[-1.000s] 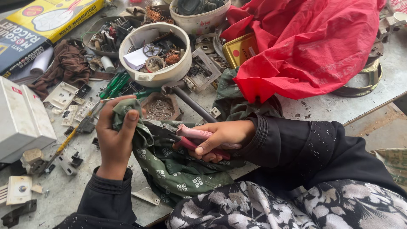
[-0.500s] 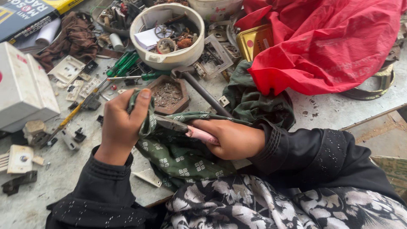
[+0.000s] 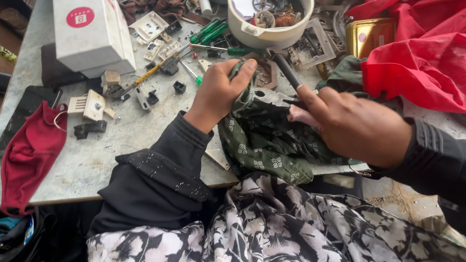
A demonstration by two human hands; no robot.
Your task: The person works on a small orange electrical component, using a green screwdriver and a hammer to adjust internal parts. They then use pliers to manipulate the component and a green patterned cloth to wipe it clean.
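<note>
While the left hand (image 3: pixel 219 92) pinches a fold of the green patterned cloth (image 3: pixel 264 145) draped over the grey desk (image 3: pixel 97 160) edge, the right hand (image 3: pixel 357 126) is clenched round pink-handled pliers (image 3: pixel 279 101) – their metal nose resting on the cloth – just below a white bowl (image 3: pixel 267 35) of parts

Scattered switch parts (image 3: pixel 145 99) and screwdrivers (image 3: pixel 209 33) are crowding the table (image 3: pixel 87 160) left of the left hand (image 3: pixel 218 92). The white bowl (image 3: pixel 269 31) is blocking ahead; red cloth (image 3: pixel 427 63) is closing off the right. Bare tabletop is lying open near the front edge.
</note>
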